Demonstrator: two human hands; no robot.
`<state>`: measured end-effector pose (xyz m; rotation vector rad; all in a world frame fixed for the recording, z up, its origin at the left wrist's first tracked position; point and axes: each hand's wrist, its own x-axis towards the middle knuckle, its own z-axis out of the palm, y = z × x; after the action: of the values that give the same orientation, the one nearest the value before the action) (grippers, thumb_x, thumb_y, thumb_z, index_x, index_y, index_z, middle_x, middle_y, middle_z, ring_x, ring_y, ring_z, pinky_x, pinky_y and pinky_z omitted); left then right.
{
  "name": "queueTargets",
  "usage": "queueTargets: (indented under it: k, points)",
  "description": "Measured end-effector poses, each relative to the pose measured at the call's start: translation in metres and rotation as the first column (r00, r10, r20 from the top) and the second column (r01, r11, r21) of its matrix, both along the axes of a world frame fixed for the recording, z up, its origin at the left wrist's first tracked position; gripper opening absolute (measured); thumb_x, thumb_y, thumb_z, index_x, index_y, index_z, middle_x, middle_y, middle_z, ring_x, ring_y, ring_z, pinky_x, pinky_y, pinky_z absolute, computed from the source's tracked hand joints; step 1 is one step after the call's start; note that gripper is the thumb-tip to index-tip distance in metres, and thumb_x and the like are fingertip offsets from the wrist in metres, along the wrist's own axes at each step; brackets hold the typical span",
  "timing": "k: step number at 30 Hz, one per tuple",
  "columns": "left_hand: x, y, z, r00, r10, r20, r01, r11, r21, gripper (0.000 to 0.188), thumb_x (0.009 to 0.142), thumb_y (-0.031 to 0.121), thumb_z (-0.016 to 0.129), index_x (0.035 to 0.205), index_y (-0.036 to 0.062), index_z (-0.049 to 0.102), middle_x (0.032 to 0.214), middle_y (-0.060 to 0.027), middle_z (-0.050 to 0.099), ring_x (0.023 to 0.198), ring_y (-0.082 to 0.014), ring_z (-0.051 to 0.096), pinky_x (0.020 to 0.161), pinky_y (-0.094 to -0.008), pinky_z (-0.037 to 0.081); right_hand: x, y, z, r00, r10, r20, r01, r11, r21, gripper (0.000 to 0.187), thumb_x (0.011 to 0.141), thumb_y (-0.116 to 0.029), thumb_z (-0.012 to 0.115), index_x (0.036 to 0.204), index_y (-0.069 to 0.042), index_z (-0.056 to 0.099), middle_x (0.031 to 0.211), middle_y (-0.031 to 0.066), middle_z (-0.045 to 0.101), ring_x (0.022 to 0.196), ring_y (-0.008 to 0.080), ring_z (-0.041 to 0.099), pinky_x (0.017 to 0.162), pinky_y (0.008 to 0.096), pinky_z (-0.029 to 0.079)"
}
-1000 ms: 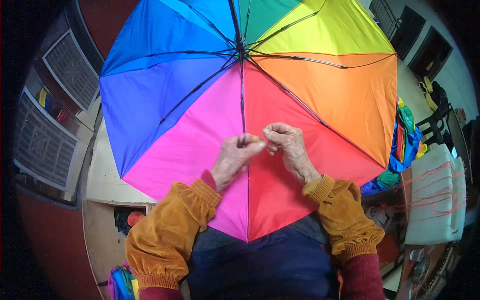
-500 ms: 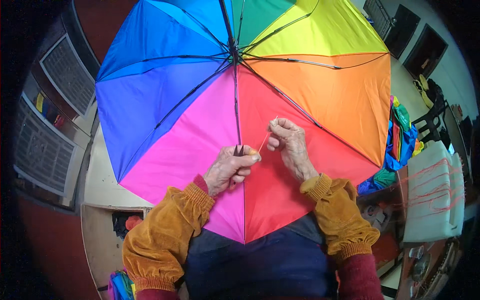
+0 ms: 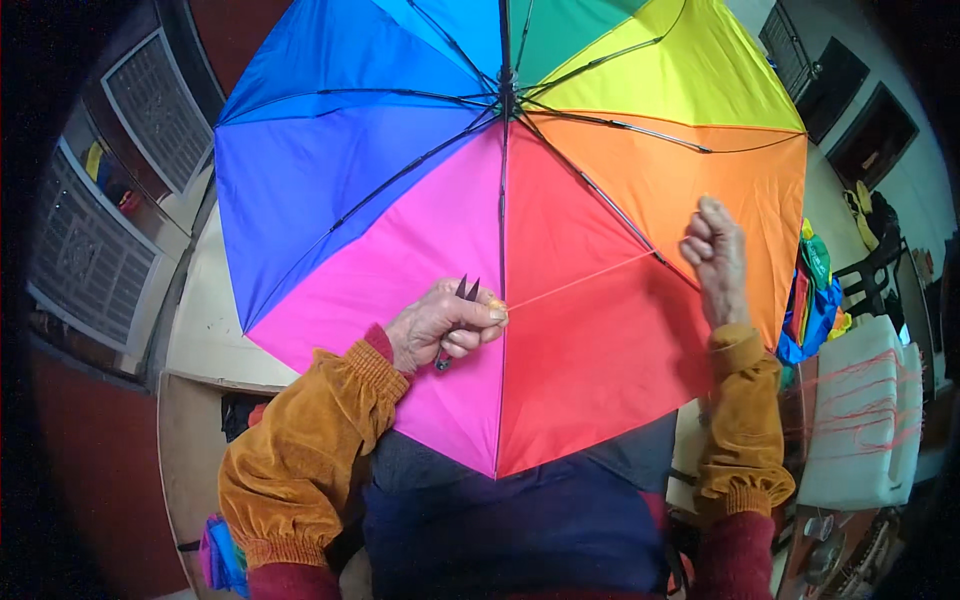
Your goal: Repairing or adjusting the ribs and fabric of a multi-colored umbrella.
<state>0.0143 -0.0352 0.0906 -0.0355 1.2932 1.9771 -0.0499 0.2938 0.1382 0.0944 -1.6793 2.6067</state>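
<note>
taut thread (image 3: 585, 279) between both hands

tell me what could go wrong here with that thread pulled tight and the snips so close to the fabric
The thread runs taut from the left hand to the raised right hand; a harder pull might snap it or pucker the umbrella at the seam. The snips in the left hand point their tips at the pink panel and could nick it. The pinching fingers also sit close to those tips.

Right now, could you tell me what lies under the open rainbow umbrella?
Past the rainbow umbrella rim, a pale tabletop shows at left and dark blue cloth below. Whatever sits directly beneath the canopy is covered.
</note>
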Motion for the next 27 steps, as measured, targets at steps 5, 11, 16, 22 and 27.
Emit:
queueTargets:
  k: [5, 11, 16, 22, 27]
  points:
    - [-0.006, 0.013, 0.002, 0.998, -0.050, -0.027, 0.049, 0.998, -0.024, 0.005, 0.079, 0.005, 0.060, 0.080, 0.0021, 0.057, 0.065, -0.0043, 0.052, 0.040, -0.0013, 0.032, 0.034, -0.0162, 0.022, 0.006, 0.056, 0.024, 0.977, -0.197, -0.076, 0.200, 0.979, 0.030, 0.022, 0.091, -0.020, 0.052, 0.074, -0.015, 0.040, 0.054, -0.0083, 0.027, 0.040, 0.0023, 0.019, 0.038, 0.0194, 0.019]
    - [-0.018, 0.033, 0.006, 0.995, -0.059, -0.084, 0.051, 0.993, -0.104, 0.007, 0.079, 0.008, 0.061, 0.078, 0.0029, 0.057, 0.063, -0.0024, 0.051, 0.040, -0.0014, 0.031, 0.034, -0.0169, 0.022, 0.017, 0.094, 0.027, 0.950, -0.299, -0.088, 0.304, 0.951, 0.052, 0.020, 0.091, -0.020, 0.052, 0.075, -0.014, 0.041, 0.054, -0.0082, 0.027, 0.041, 0.0026, 0.019, 0.039, 0.0192, 0.019]
    - [-0.030, 0.046, -0.004, 0.992, -0.040, -0.123, 0.005, 0.964, -0.267, 0.010, 0.078, 0.010, 0.063, 0.075, 0.0040, 0.056, 0.062, -0.0008, 0.051, 0.040, -0.0024, 0.034, 0.034, -0.0174, 0.025, 0.023, 0.108, 0.019, 0.934, -0.341, -0.106, 0.350, 0.932, 0.088, 0.017, 0.090, -0.018, 0.052, 0.077, -0.013, 0.043, 0.054, -0.0076, 0.028, 0.042, 0.0035, 0.021, 0.041, 0.0204, 0.022]
    - [-0.107, 0.037, -0.105, 0.530, 0.211, -0.822, -0.772, 0.522, -0.364, 0.012, 0.074, 0.008, 0.063, 0.068, 0.0059, 0.054, 0.055, -0.0009, 0.050, 0.040, -0.0070, 0.041, 0.033, -0.0219, 0.031, 0.023, 0.056, -0.012, 0.963, -0.262, -0.054, 0.266, 0.962, 0.067, 0.011, 0.088, -0.013, 0.052, 0.079, -0.009, 0.047, 0.058, -0.0042, 0.036, 0.043, 0.0056, 0.029, 0.043, 0.0229, 0.033]
    - [-0.123, 0.036, -0.104, 0.631, 0.242, -0.737, -0.692, 0.605, -0.394, 0.010, 0.071, 0.003, 0.059, 0.065, 0.0064, 0.052, 0.051, -0.0015, 0.047, 0.039, -0.0090, 0.041, 0.032, -0.0252, 0.030, 0.014, -0.018, -0.033, 0.986, -0.001, 0.167, -0.045, 0.962, 0.268, 0.011, 0.085, -0.013, 0.055, 0.080, -0.004, 0.054, 0.064, 0.0002, 0.049, 0.047, 0.0081, 0.043, 0.047, 0.0252, 0.043]
